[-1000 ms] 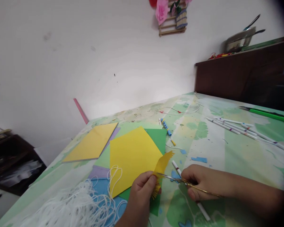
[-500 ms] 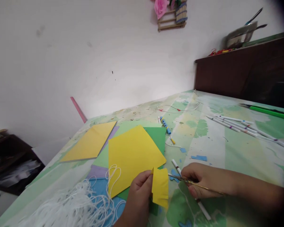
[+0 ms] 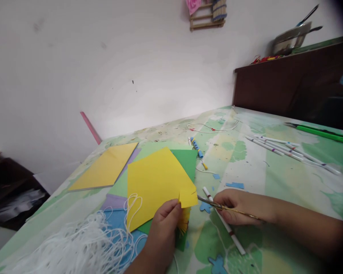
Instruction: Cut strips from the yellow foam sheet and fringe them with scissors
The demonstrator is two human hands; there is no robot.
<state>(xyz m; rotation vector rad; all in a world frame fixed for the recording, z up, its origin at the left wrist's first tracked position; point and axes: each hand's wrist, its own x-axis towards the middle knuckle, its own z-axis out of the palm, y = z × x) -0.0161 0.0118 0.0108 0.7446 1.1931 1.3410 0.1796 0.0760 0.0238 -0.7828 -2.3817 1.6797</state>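
Note:
My left hand [image 3: 165, 224] pinches a small piece of yellow paper [image 3: 188, 198] whose lower edge is cut into a fringe. Gold-handled scissors [image 3: 221, 207] sit in my right hand [image 3: 236, 205], their blades pointing left at the paper's right edge. Whether the blades touch the paper is hard to tell. Beneath the scissors lies a white stick with dark bands [image 3: 228, 230]. A large yellow sheet [image 3: 154, 179] rests behind my left hand, over a green sheet [image 3: 185, 161]. Blue paper cutouts [image 3: 217, 264] lie near the stick.
A heap of white string [image 3: 82, 243] spreads at the front left. Further left is a pale orange pad [image 3: 105, 167]. Several white sticks [image 3: 291, 152] and a green cutter [image 3: 322, 133] lie at the right. A small blue tube [image 3: 197, 147] lies mid-table, before a wall.
The yellow piece has turned in my left hand, so its fringe now hangs below. Both hands have shifted slightly, and the scissors' tips have drawn a little away from the paper. The view tilted down slightly.

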